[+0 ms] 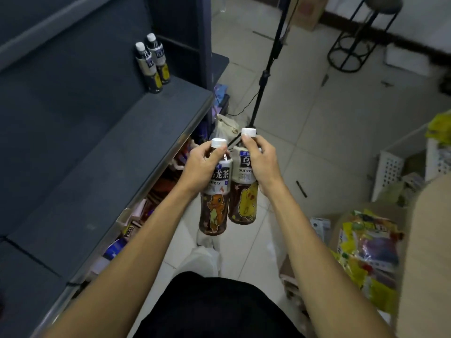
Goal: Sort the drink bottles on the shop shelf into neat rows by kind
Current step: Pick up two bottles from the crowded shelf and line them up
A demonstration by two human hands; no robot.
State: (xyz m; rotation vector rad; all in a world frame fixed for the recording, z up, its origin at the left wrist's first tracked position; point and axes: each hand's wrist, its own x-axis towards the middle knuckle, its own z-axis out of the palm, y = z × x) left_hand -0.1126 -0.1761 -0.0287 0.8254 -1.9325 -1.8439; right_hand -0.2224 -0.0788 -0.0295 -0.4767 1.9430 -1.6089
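A: What do the hands hold?
B: The left hand grips the orange-lizard oolong tea bottle by its neck; the right hand grips the yellow-label tea bottle, side by side above the floor.
A: The shelf?
B: Two matching bottles stand at its back.

Left hand hides orange-figure bottle's neck.

Pale tiled floor, black stool by the white wall.
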